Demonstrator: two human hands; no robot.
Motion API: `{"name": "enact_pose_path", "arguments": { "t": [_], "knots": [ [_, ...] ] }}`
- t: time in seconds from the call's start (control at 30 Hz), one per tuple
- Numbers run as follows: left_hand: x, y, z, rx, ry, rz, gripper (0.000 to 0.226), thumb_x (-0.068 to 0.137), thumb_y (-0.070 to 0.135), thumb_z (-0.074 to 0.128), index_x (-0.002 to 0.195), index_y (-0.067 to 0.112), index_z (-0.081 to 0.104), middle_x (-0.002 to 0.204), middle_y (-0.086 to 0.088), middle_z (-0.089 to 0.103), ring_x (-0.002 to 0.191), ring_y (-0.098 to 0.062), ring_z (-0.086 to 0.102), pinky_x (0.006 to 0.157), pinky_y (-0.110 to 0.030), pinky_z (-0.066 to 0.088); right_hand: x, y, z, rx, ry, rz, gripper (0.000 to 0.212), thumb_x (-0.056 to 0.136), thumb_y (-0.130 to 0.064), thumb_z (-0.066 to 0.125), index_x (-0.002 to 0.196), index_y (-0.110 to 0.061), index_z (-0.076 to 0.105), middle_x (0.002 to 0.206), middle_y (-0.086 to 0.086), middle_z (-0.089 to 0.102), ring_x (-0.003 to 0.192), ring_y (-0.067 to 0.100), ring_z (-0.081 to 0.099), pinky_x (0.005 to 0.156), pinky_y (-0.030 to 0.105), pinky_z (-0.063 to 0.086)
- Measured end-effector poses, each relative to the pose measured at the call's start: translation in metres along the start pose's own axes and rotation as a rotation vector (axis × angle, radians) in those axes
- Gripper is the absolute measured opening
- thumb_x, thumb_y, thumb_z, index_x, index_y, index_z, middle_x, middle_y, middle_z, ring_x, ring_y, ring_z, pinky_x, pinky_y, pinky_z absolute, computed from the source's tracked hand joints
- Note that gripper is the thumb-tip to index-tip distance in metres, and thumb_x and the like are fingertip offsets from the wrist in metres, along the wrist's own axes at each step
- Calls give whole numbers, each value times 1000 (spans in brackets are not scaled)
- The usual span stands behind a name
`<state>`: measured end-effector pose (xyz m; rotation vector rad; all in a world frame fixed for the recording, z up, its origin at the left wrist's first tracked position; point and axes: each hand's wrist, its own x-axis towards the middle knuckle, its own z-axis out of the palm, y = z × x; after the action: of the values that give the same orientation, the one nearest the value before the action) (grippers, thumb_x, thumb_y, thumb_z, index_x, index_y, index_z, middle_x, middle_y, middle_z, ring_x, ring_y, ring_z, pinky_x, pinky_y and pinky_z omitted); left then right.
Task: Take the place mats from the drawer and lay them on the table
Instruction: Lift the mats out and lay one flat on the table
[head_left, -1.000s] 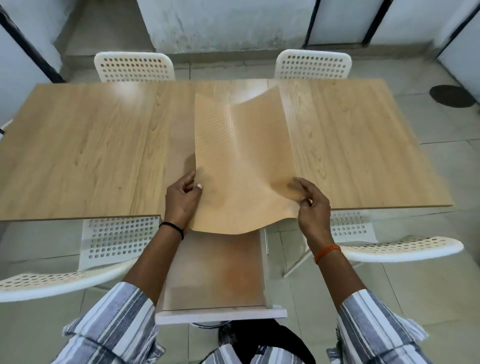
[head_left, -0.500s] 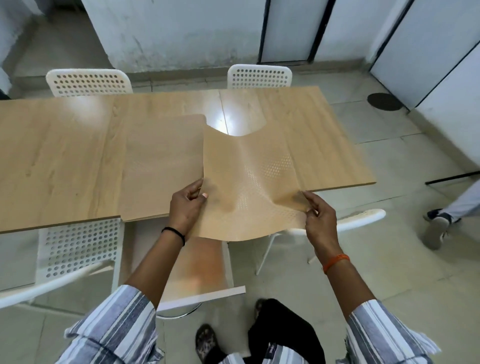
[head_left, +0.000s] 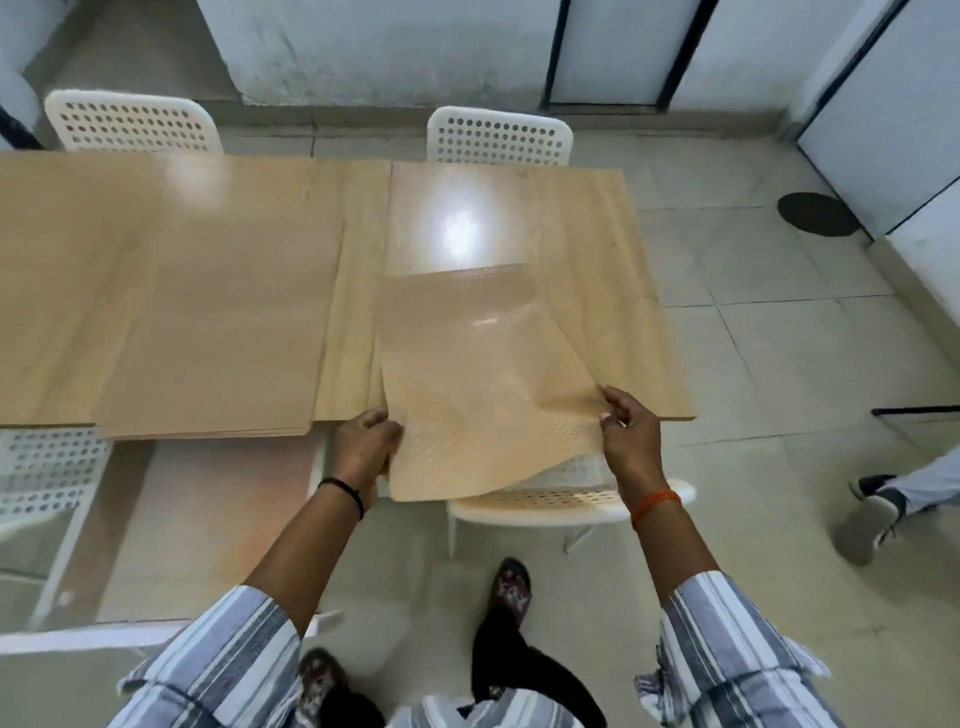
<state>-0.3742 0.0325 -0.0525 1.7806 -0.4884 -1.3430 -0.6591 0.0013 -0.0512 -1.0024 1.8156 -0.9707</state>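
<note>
I see my left hand and right hand pinching the place mat by its near corners, its far end draped on the table.

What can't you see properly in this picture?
- Head view: the table runs off the left edge.
- The held place mat hides the table beneath it and part of the white chair.
- The passer-by's shoe is blurred, body cut off at the right edge.
</note>
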Motion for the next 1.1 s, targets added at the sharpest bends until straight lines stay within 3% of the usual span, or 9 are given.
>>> {"name": "enact_pose_path", "arguments": {
  "t": [0.1,0.23,0.37,0.47,0.57,0.67,0.77,0.93,1.1],
  "knots": [
    [-4,-12,32,-12,-10,-127,18,92,2,53,102,5,67,89,-10,68,73,-22,63,67,-33,52,38,14,-24,0,-19,58,37,94,-3,53,129,-17,58,130,7,60,119,20,57,104,38,48],
    [-13,-13,65,-88,-67,-281,10,94,3,50,95,7,60,91,-10,65,74,-21,63,52,-26,56,71,20,-38,259,57,260,56,90,-10,62,141,-14,41,132,12,53,114,26,57,99,49,51],
    [-22,-18,103,-211,-100,-444,11,97,3,44,92,8,52,81,-8,56,69,-18,53,50,-27,57,68,28,-36,413,55,350,50,88,-5,63,133,-12,41,126,12,58,109,28,61,91,50,55],
    [-30,-19,137,-306,-124,-509,14,98,1,41,89,6,50,84,-12,60,75,-21,61,58,-31,59,47,38,-33,390,-52,397,58,89,-1,59,138,-16,32,122,9,58,104,28,61,75,42,59],
    [-33,-20,172,-316,-187,-513,11,99,1,39,101,3,50,89,-15,63,79,-24,64,76,-36,56,35,50,-33,328,-107,403,69,87,2,56,144,-22,25,125,5,57,111,26,58,88,48,56],
    [-37,-17,194,-155,-315,-502,16,99,7,43,107,-1,53,87,-14,71,82,-27,71,66,-34,60,50,58,-41,192,-71,338,68,84,1,55,143,-26,32,127,5,60,110,25,60,92,46,54],
    [-38,-14,192,195,-401,-388,25,97,16,50,110,-2,61,89,-13,76,80,-27,73,68,-34,60,80,54,-54,72,-67,275,73,83,0,55,146,-29,34,136,2,57,119,24,57,103,48,49],
    [-9,-15,173,662,-208,115,21,92,23,58,102,10,70,93,-3,74,86,-20,71,82,-38,57,128,38,-66,-153,-54,179,69,83,8,48,148,-16,38,140,10,52,126,29,52,100,26,40],
    [34,1,169,1063,-113,513,41,91,24,58,131,16,56,139,-4,53,128,-22,47,104,-37,41,139,23,-47,-471,-23,129,86,85,-9,58,155,-18,11,158,10,15,142,35,23,114,48,27]
  ]
}}
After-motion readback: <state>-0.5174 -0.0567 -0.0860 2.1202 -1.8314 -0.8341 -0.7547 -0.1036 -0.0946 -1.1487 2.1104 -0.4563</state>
